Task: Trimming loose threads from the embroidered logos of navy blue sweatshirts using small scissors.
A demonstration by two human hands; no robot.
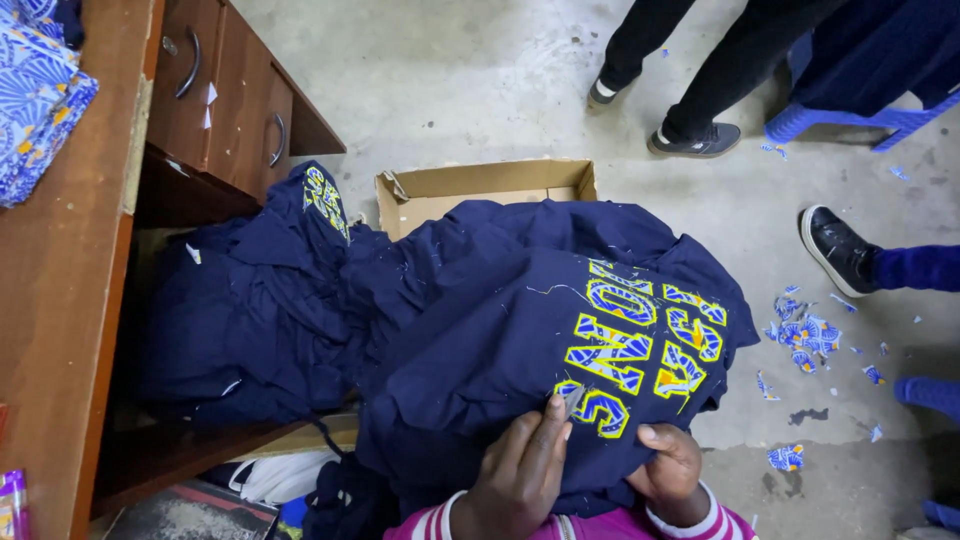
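A navy garment with yellow-and-blue patterned letters lies spread over my lap. My left hand pinches a small metal blade against the lowest letter. My right hand grips the garment's fabric just right of that spot, thumb on top. Both wrists show pink striped cuffs.
More navy garments are heaped to the left over an open cardboard box. A wooden desk with drawers stands at left, with blue patterned cloth on top. Other people's legs and shoes stand beyond; fabric scraps litter the concrete floor.
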